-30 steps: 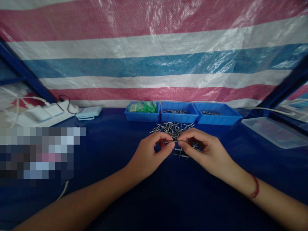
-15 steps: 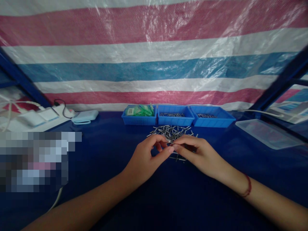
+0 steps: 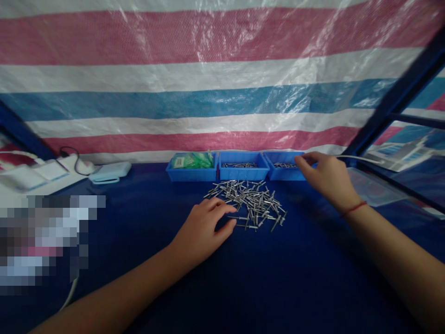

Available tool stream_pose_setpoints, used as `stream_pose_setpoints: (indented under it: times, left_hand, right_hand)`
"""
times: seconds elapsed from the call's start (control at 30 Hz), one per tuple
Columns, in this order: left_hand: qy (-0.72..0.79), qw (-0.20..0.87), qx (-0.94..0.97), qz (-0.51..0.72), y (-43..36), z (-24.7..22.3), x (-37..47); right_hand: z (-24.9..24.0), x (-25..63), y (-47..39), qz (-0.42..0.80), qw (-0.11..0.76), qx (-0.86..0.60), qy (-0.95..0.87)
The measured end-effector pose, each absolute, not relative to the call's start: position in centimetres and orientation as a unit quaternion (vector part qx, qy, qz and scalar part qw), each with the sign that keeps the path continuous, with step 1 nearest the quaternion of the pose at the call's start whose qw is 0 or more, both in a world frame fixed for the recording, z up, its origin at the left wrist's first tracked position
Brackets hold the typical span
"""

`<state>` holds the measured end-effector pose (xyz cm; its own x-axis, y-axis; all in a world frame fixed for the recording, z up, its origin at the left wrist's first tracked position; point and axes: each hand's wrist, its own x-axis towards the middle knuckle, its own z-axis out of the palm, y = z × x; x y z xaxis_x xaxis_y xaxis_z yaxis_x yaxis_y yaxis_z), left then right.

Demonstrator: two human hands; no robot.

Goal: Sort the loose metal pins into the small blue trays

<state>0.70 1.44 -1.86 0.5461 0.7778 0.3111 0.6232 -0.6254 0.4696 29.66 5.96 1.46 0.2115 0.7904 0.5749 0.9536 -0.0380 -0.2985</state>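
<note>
A loose pile of silver blind rivets (image 3: 257,199) lies on the dark blue tabletop. My left hand (image 3: 205,225) rests at the pile's left edge, thumb and index finger apart, with a couple of rivets just beyond the fingertips. My right hand (image 3: 327,178) is over the right end of the right blue bin (image 3: 283,173), fingers bent and thumb close to them. Whatever may be between those fingertips is too small to make out. Rivets lie in the right bin and in the middle blue bin (image 3: 243,174).
At the left of the row, a blue bin (image 3: 191,175) holds green packets (image 3: 196,160). A clear plastic lid (image 3: 377,188) lies behind my right wrist. Toward the left are a light blue case (image 3: 110,172) and a white power strip (image 3: 48,178). Striped sheeting (image 3: 208,102) hangs behind.
My hands were together above the pile, fingertips meeting. My right hand has moved right and away to the right bin, while my left has opened beside the pile. The view has shifted slightly right.
</note>
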Motion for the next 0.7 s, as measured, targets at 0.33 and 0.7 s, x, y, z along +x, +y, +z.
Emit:
stream_pose_setpoints:
  times: [0.33, 0.7]
  left_hand:
    - [0.401, 0.103, 0.887, 0.203, 2.1, -2.7, 0.5]
    - [0.396, 0.112, 0.87, 0.27, 1.5, -1.7, 0.9]
  right_hand:
    - [0.8, 23.4, 2.8, -0.029, 0.308, -0.577, -0.756]
    - [-0.8, 19.9, 0.0, 0.088, 0.24, -0.412, -0.875]
